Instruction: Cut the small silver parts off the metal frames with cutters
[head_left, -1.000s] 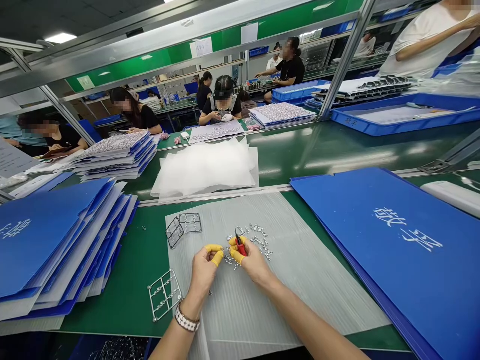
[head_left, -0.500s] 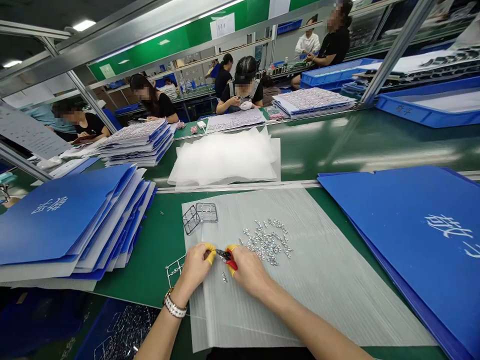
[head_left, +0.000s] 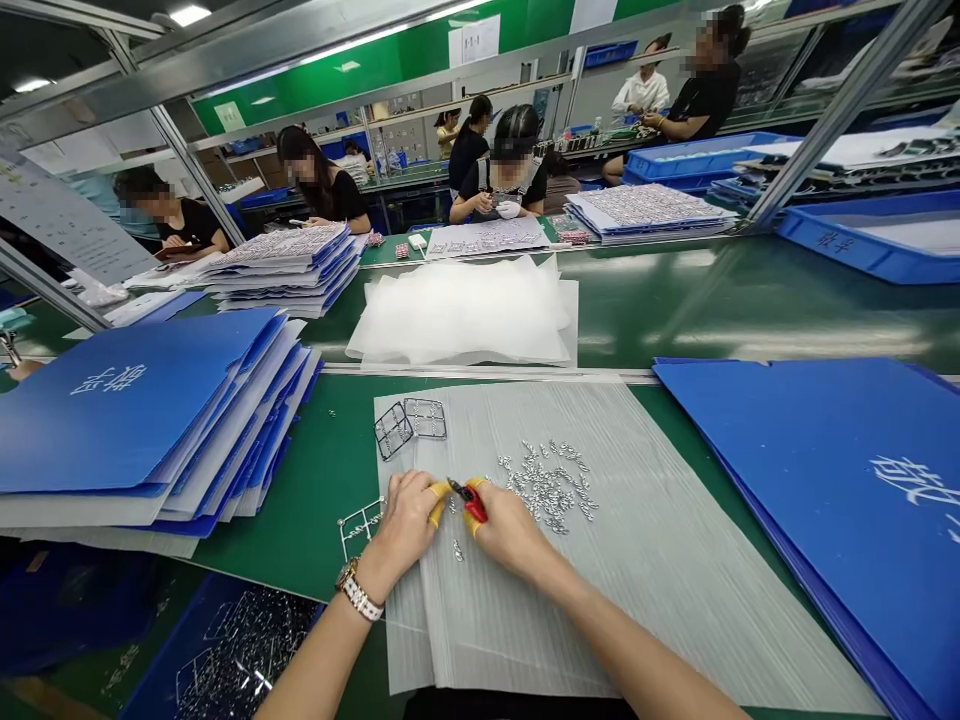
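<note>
Lower left, a blue tray (head_left: 154, 640) heaped with metal runners (head_left: 247, 650). Just above it, on the green worktop (head_left: 285, 530), a cut metal frame (head_left: 360, 525) beside the left hand (head_left: 405, 525), fingers curled, any hold unclear. Right hand (head_left: 510, 530) closed around red-handled snips (head_left: 474, 500), tips kept low and near the left fingertips. Farther right, loose metal parts (head_left: 547, 490) on a grey sheet (head_left: 637, 560).

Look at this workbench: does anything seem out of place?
One small silver metal part lies alone on the ribbed grey plastic sheet, apart from the heap of matching silver parts, near the right hand. It looks like a stray.
</note>
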